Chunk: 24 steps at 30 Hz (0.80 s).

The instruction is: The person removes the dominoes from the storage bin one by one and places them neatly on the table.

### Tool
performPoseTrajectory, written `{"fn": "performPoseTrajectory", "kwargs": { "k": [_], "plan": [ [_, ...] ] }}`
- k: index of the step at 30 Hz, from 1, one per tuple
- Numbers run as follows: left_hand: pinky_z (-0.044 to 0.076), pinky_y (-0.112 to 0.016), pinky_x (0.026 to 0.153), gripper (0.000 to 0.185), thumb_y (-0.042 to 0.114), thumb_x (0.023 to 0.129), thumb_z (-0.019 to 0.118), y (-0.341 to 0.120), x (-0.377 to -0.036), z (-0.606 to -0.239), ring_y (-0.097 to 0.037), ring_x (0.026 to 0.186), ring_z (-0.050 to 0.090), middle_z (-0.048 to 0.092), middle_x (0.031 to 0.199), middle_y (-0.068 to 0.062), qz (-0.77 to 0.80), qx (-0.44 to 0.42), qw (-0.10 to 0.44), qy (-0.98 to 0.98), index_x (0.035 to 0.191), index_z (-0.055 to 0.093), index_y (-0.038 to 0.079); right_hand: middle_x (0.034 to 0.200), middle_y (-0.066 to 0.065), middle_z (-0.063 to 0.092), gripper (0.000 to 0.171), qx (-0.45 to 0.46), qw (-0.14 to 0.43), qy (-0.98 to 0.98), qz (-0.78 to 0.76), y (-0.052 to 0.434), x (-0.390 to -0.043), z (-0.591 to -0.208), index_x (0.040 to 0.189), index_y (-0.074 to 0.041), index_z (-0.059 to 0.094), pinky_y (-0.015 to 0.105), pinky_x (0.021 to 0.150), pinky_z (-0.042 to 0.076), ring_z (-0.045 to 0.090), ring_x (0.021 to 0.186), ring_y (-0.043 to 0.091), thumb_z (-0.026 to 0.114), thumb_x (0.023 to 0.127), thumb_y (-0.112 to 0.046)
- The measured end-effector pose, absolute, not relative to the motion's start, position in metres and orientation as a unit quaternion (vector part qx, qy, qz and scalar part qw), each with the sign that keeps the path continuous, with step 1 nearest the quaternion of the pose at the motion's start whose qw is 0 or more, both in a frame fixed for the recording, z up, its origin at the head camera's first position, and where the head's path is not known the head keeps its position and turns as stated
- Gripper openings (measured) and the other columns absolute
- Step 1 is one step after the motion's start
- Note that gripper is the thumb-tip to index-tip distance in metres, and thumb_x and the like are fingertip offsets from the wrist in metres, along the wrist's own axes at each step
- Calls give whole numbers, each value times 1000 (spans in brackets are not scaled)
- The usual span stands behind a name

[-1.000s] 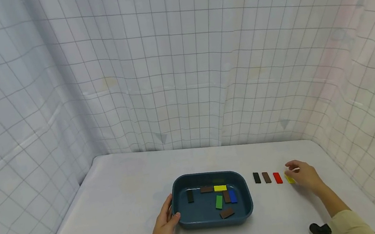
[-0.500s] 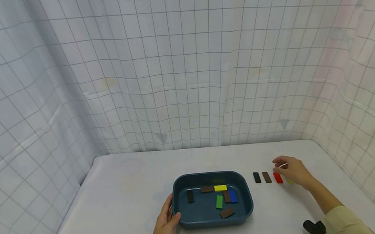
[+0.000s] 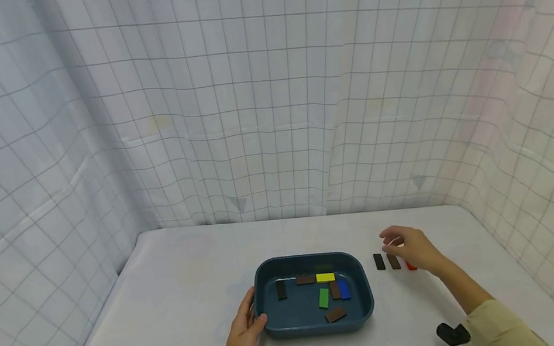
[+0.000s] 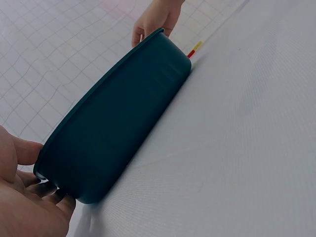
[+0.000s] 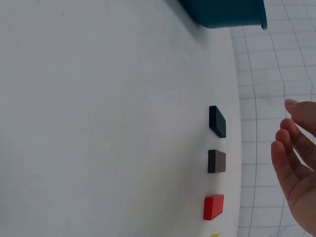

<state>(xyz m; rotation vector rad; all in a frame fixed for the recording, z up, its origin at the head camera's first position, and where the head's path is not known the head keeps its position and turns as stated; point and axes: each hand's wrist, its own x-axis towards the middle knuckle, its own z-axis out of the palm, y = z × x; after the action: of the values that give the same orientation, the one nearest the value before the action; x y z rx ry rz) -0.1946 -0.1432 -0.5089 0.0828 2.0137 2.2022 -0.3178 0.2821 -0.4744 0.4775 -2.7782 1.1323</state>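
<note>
A dark blue tub [image 3: 277, 328] stands on the white table and holds several flat blocks, among them a yellow one [image 3: 325, 277], a green one [image 3: 323, 298] and a blue one [image 3: 343, 289]. My left hand [image 3: 245, 325] rests against the tub's left wall [image 4: 123, 123], thumb by the rim and fingertips [image 4: 52, 191] low on the wall. To the right of the tub lie a black block [image 5: 217, 121], a brown block [image 5: 217, 161] and a red block [image 5: 213, 207] in a row. My right hand [image 3: 408, 246] hovers over this row with relaxed fingers [image 5: 289, 158] and holds nothing.
A yellow block [image 4: 197, 46] ends the row beyond the red one, hidden under my right hand in the head view. Gridded white curtains close off the table's back and sides. A black wrist camera [image 3: 451, 335] sits on my right forearm.
My right hand has left the yellow block at the row's right end and moved left over the red and brown blocks, empty. The left hand and the tub have stayed still.
</note>
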Motion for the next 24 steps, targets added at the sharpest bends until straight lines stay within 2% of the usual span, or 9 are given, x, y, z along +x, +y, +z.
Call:
{"fn": "performPoseTrajectory", "kwargs": {
  "k": [7, 15, 20, 24],
  "plan": [
    [18, -59, 120, 65, 4, 109, 47, -144, -196, -511, -46, 153, 6, 5, 169, -27, 733, 25, 77, 676, 165, 13, 0, 104, 4, 71, 25, 195, 49, -915, 349, 256, -318, -466, 120, -4, 71, 35, 74, 60, 71, 94, 22, 75, 95, -10],
    [16, -59, 121, 66, 4, 109, 48, -144, -194, -509, -47, 153, 2, 4, 170, -25, 722, 21, 78, 687, 165, 14, 2, 104, 11, 71, 25, 275, 43, -898, 341, 227, -315, -457, 119, -6, 71, 30, 80, 60, 69, 92, 18, 76, 95, -7],
    [16, -59, 121, 65, 5, 109, 47, -144, -194, -508, -46, 153, 3, 4, 170, -24, 723, 23, 76, 686, 165, 14, 2, 105, 5, 71, 27, 321, 13, -885, 338, 209, -314, -454, 121, -4, 70, 29, 81, 60, 68, 94, 15, 76, 95, -10],
    [16, -58, 121, 65, 4, 109, 47, -144, -195, -508, -46, 154, 1, 4, 170, -24, 725, 24, 75, 684, 165, 14, 2, 106, 7, 72, 27, 357, -22, -871, 335, 197, -313, -456, 120, -1, 70, 29, 82, 59, 67, 95, 14, 76, 95, -9]
  ]
}}
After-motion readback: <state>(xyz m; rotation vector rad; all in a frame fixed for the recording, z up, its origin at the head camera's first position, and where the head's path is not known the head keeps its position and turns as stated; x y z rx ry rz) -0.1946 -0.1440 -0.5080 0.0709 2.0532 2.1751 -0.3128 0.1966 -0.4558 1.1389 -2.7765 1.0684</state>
